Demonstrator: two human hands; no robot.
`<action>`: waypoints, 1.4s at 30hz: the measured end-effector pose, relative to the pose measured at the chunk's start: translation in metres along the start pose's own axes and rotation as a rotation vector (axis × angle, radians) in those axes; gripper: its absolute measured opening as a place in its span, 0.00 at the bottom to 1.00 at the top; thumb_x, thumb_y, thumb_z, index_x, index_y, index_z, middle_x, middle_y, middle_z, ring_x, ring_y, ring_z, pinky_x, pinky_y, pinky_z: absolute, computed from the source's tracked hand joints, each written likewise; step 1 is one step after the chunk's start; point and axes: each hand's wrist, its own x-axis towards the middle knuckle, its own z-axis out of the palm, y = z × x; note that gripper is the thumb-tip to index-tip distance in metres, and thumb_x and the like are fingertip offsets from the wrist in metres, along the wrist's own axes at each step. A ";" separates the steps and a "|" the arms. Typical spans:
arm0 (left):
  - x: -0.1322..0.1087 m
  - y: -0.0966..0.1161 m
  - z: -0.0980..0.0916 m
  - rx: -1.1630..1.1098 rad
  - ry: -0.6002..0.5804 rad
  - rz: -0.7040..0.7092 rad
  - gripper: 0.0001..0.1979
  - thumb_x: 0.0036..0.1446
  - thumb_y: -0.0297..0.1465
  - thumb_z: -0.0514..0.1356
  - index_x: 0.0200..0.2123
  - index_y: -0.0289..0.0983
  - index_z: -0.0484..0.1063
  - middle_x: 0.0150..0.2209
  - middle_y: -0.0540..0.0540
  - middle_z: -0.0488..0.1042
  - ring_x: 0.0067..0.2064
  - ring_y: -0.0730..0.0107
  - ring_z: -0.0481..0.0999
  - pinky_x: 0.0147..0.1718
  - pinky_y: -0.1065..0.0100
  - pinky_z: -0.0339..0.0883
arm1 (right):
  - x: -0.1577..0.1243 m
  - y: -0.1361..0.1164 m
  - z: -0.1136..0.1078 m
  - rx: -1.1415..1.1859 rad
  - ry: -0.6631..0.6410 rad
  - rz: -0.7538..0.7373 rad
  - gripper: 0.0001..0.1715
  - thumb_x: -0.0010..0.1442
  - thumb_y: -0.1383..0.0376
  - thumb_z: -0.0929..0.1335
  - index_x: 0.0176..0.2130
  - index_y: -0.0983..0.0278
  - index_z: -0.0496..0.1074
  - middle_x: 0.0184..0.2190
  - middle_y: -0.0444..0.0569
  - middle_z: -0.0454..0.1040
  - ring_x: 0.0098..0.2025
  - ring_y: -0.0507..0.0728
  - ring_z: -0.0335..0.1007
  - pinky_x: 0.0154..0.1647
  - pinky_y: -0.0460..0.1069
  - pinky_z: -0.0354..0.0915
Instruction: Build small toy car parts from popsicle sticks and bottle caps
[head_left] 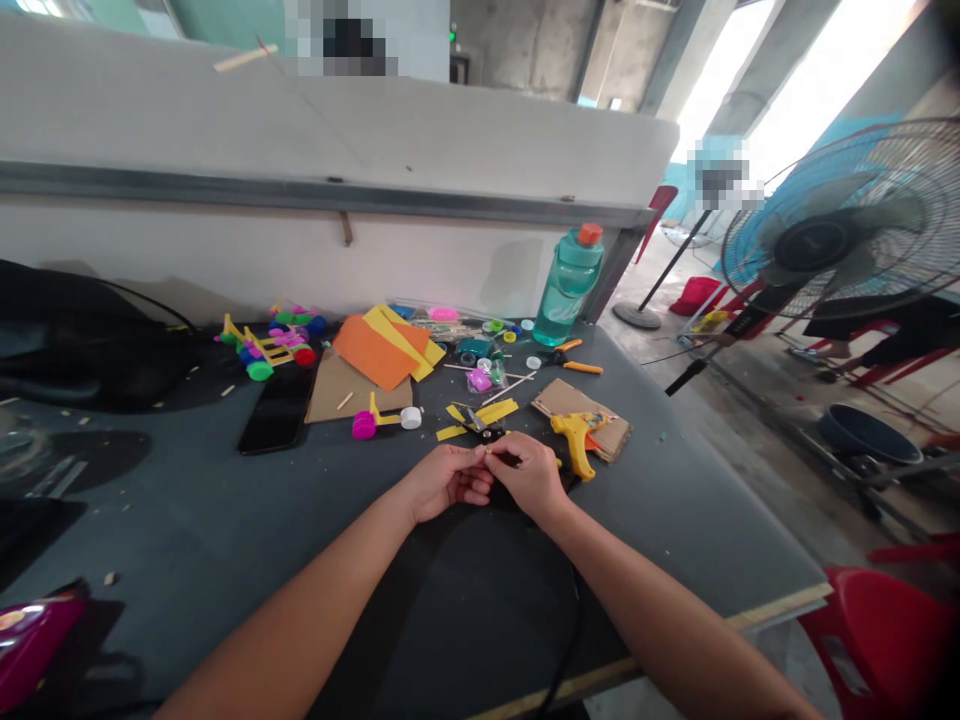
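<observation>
Over the dark table, my left hand and my right hand meet at the fingertips. Both are closed in a pinch on a tiny pale piece, too small to name. Just beyond them lie yellow strips and a small black tool whose shape is partly hidden. To the right of my right hand, a yellow glue gun rests against a piece of cardboard. Left of the strips sits a small yellow frame with magenta and white bottle caps as wheels.
A black phone, orange card sheets and a capped-wheel toy are at the left. Orange-handled pliers and a teal water bottle stand toward the back. A fan and red stool are off the right edge.
</observation>
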 end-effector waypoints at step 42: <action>-0.093 0.006 -0.088 0.665 0.978 0.495 0.18 0.52 0.44 0.54 0.31 0.36 0.72 0.24 0.48 0.71 0.23 0.72 0.70 0.16 0.76 0.59 | 0.137 -0.022 0.056 0.179 -0.256 0.332 0.12 0.50 0.63 0.68 0.36 0.66 0.71 0.28 0.49 0.77 0.25 0.52 0.71 0.20 0.44 0.65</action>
